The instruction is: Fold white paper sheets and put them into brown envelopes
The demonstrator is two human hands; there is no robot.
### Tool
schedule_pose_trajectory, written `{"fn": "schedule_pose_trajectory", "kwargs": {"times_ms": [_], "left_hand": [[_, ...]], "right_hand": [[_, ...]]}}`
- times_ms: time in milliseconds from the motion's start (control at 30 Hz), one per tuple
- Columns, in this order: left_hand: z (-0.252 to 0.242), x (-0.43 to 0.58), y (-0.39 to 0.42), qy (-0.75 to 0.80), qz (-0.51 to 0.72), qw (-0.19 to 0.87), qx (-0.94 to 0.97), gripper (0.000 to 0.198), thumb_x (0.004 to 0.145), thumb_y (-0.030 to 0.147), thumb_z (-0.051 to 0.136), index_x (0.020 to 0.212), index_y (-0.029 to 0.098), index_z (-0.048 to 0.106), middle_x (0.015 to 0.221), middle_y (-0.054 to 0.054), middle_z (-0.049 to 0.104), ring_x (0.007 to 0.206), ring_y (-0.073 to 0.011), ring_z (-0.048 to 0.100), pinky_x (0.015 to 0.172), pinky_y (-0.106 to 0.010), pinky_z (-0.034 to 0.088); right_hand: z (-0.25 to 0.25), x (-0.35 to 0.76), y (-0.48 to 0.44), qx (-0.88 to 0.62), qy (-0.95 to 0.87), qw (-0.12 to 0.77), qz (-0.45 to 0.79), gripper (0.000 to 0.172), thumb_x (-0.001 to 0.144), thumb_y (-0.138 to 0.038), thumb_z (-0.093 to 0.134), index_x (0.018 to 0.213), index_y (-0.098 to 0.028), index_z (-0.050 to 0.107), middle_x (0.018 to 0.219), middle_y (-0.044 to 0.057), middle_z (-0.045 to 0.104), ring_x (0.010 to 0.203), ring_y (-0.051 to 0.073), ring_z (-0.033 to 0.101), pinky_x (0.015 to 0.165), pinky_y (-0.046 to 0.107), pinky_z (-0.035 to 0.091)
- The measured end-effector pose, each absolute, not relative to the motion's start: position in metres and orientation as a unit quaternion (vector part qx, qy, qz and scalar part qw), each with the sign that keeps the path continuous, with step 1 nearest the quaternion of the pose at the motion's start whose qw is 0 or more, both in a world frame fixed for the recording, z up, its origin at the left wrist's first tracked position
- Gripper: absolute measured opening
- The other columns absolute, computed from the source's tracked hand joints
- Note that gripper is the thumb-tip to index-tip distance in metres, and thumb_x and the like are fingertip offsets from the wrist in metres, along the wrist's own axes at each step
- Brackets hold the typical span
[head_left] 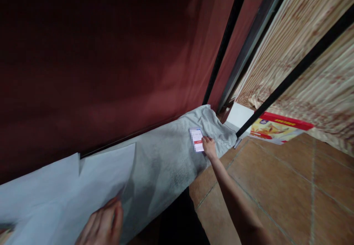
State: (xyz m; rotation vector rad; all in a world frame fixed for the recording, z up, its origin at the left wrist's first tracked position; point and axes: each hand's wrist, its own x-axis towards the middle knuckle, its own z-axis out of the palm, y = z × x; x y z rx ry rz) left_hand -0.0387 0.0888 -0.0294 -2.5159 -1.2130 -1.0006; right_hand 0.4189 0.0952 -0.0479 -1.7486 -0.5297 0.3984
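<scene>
A smartphone [197, 136] with a lit white screen and a red band rests on or just above a grey cloth [163, 160]. My right hand [209, 147] is closed at the phone's right edge, the arm reaching in from the lower right. At the lower left, my left hand [103, 221] is over white paper sheets [102, 175], with its fingers curled together. Whether anything is pinched in those fingers is hidden. The sheets overlap on the left part of the cloth, which covers a long narrow surface.
Behind the cloth rises a dark red panel [124, 72]. Black posts [225, 46] stand at the right. A flat box with red and yellow print [279, 129] lies on the brown tiled floor [279, 175], near a striped curtain [306, 60].
</scene>
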Motion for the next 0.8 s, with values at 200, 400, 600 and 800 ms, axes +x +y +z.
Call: {"fn": "schedule_pose_trajectory", "kwargs": {"times_ms": [200, 400, 600, 800], "left_hand": [[-0.029, 0.017, 0.067, -0.327, -0.286, 0.135, -0.890, 0.022, 0.093, 0.016, 0.050, 0.108, 0.024, 0.065, 0.102, -0.003, 0.075, 0.092, -0.0199, 0.071, 0.087, -0.033, 0.053], [-0.045, 0.046, 0.040, -0.340, -0.261, 0.078, -0.900, 0.033, 0.094, 0.009, 0.041, 0.108, 0.022, 0.067, 0.106, -0.005, 0.076, 0.095, -0.0199, 0.071, 0.086, -0.033, 0.055], [-0.041, 0.049, 0.043, -0.375, -0.310, -0.032, -0.873, 0.024, 0.098, 0.032, 0.051, 0.115, 0.022, 0.064, 0.110, -0.007, 0.074, 0.102, -0.0214, 0.069, 0.091, -0.036, 0.055], [-0.066, -0.001, 0.092, -0.530, -0.322, -0.004, -0.784, 0.045, 0.098, 0.043, 0.045, 0.128, 0.013, 0.059, 0.139, -0.021, 0.057, 0.129, -0.0347, 0.054, 0.102, -0.053, 0.049]], "right_hand": [[-0.064, 0.339, 0.078, -0.722, -0.302, 0.582, 0.222, 0.034, 0.083, -0.045, 0.062, 0.106, -0.021, 0.069, 0.113, 0.011, 0.067, 0.113, 0.027, 0.059, 0.092, 0.039, 0.050], [-0.087, 0.213, 0.069, -0.549, -0.288, 0.505, 0.601, 0.036, 0.081, -0.057, 0.063, 0.089, -0.022, 0.068, 0.069, 0.001, 0.067, 0.057, 0.018, 0.061, 0.050, 0.028, 0.049], [-0.059, 0.196, 0.093, -0.496, -0.361, 0.546, 0.571, 0.011, 0.072, -0.032, 0.064, 0.077, -0.022, 0.067, 0.063, -0.005, 0.062, 0.058, 0.013, 0.055, 0.056, 0.023, 0.045], [-0.059, 0.216, 0.113, -0.550, -0.392, 0.522, 0.521, 0.018, 0.072, -0.030, 0.062, 0.083, -0.020, 0.072, 0.067, -0.001, 0.066, 0.062, 0.017, 0.059, 0.058, 0.027, 0.049]]}}
